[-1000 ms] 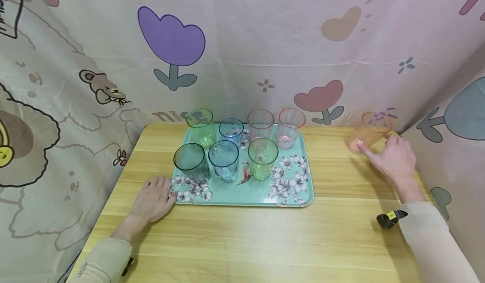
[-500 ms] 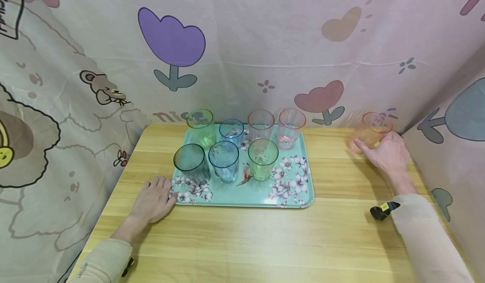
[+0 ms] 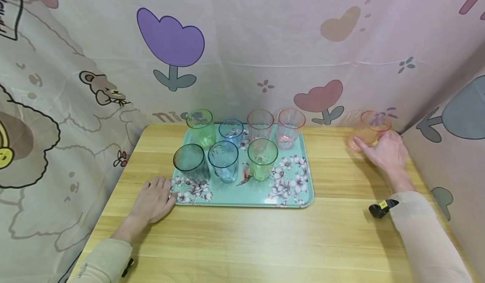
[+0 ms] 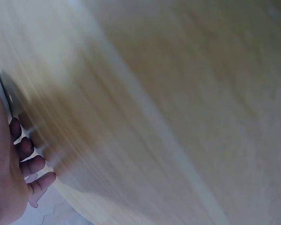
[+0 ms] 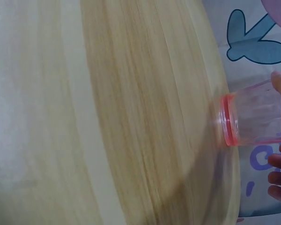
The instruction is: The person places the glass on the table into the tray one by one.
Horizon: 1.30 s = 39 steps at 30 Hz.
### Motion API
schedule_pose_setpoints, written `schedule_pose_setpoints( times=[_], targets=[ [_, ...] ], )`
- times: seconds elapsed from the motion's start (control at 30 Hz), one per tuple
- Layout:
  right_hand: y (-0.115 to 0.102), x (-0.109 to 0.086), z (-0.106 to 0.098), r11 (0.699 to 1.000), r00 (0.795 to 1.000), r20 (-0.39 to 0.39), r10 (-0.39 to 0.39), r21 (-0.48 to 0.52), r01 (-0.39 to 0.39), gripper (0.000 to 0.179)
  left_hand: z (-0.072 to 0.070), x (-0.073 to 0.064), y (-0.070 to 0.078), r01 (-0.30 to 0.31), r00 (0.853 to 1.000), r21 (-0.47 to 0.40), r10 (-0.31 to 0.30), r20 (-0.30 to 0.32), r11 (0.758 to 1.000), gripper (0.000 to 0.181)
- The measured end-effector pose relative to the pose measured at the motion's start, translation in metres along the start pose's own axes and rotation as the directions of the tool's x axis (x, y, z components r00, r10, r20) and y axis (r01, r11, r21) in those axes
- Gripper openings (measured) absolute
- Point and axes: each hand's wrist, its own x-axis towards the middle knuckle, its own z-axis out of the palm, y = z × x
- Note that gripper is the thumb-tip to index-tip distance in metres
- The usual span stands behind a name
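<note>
At the table's far right, my right hand (image 3: 390, 152) grips a clear orange drinking glass (image 3: 362, 132), its thumb on the near side. The right wrist view shows the glass (image 5: 255, 115) between my thumb (image 5: 279, 82) and several fingers (image 5: 277, 178); its base is right at the tabletop. My left hand (image 3: 153, 201) rests palm down on the table, thumb against the near left corner of a turquoise flowered tray (image 3: 235, 196). Loosely bent fingertips of the left hand (image 4: 7, 180) show in the left wrist view.
Upright glasses stand on the tray: green (image 3: 202, 133), small blue (image 3: 232, 136), pink (image 3: 260, 127) and orange-rimmed (image 3: 291, 131) behind; dark grey (image 3: 192, 169), blue (image 3: 224, 167) and green (image 3: 262, 165) in front. A printed cloth (image 3: 246, 43) hangs behind the wooden table (image 3: 242, 241).
My right hand has moved a little left and its fingers have come round the orange glass, which stands almost where it was. The left hand and tray have stayed still.
</note>
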Motion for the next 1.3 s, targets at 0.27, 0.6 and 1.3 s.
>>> schedule_pose_setpoints(
  times=[0.27,0.6,1.3],
  targets=[
    [-0.002,0.007,0.006,0.996,0.991,-0.096,-0.093,-0.001,0.094,0.079,0.001,0.000,0.000,-0.003,1.000,0.010,0.003,-0.008,1.000,0.036],
    [-0.009,0.011,0.000,0.987,0.976,-0.143,-0.161,-0.018,0.160,0.071,0.000,0.001,0.000,-0.005,1.000,0.005,0.005,-0.013,1.000,0.036],
    [-0.016,0.001,-0.010,0.952,0.958,-0.084,-0.275,-0.166,0.258,0.085,0.000,-0.001,0.000,-0.006,1.000,0.008,0.006,-0.014,1.000,0.037]
  ],
)
